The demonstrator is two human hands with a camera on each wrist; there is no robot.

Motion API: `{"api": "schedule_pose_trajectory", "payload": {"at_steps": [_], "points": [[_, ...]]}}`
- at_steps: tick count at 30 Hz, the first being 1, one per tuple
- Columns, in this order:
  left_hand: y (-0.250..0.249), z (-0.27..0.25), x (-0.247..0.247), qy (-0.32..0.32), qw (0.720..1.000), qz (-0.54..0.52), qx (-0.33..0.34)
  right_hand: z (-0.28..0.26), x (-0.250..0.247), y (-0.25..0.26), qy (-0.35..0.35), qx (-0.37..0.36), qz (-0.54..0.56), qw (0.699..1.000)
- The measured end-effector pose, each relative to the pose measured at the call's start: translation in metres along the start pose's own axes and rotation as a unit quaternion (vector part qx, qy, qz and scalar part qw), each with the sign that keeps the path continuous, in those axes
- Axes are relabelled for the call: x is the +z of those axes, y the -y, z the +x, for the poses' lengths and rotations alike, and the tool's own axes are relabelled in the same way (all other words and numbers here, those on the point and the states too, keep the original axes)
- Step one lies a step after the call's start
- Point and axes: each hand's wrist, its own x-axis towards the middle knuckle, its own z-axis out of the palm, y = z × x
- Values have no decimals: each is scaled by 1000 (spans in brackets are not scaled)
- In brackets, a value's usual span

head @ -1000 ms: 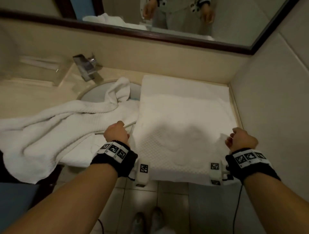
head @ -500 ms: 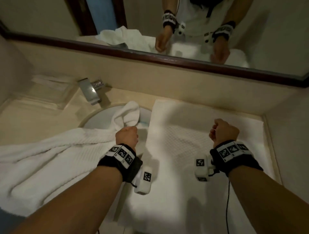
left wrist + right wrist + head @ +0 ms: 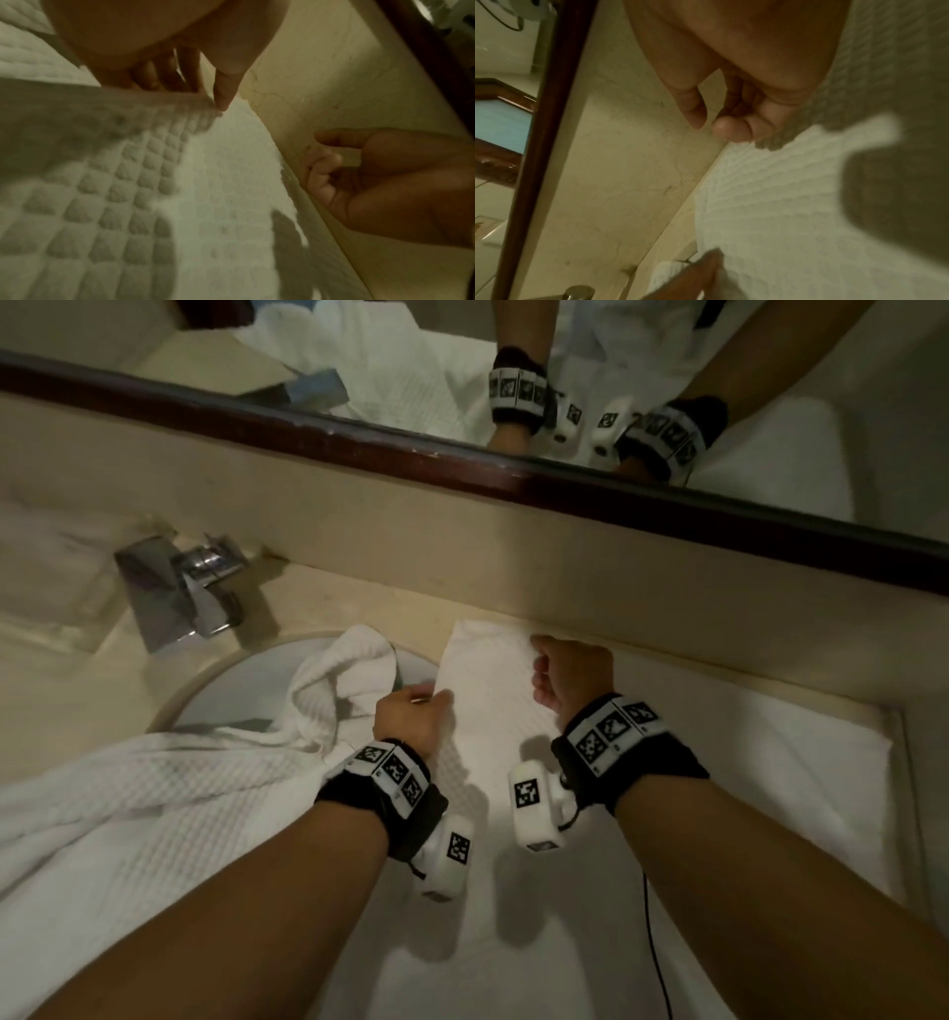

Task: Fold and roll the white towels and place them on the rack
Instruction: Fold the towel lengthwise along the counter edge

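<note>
A: What changed in the last second?

B: The near edge of the white waffle-weave towel [image 3: 693,762] has been carried from the front of the beige stone bench [image 3: 61,660] up to the dark-framed mirror [image 3: 462,454] side. The fold is laid down; earlier both hands sat at the front edge.

A: And the hands?

B: The left hand [image 3: 411,719] pinches the towel's edge between thumb and fingers, just right of the round white sink [image 3: 231,695]. The right hand [image 3: 572,675] is curled with a bit of cloth in it, touching the wall below the mirror. The 2 hands are near each other, not touching.

A: Meaning for the task?

B: I judge 1 fold is about done; rolling and the rack are still ahead. No rack is in view. A second rumpled white towel [image 3: 154,814] lies draped left of the sink, partly in it, below the chrome tap [image 3: 179,593].
</note>
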Motion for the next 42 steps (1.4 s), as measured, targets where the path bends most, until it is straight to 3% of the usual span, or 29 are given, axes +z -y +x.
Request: {"api": "schedule_pose_trajectory", "payload": {"at_steps": [3, 11, 16, 20, 28, 32, 35, 42], "points": [[-6, -1, 3, 23, 997, 24, 72, 2, 8, 0, 36, 6, -17, 999], [-15, -25, 17, 139, 962, 26, 236, -15, 5, -7, 118, -71, -141, 980], [-16, -49, 21, 205, 947, 10, 246, -15, -10, -6, 31, -117, -165, 979], [-8, -58, 16, 227, 943, 26, 241, -26, -26, -7, 21, -128, -138, 982], [20, -82, -14, 277, 919, 172, 223, -46, -58, -13, -12, -182, -126, 975], [15, -108, -17, 321, 907, 136, 235, -59, -79, -15, -27, -197, -123, 972], [11, -132, -8, 352, 886, 146, 265, -69, -98, -13, -46, -211, -145, 966], [10, -182, 53, 414, 861, 140, 259, -80, -173, 2, -121, -230, -229, 938]]}}
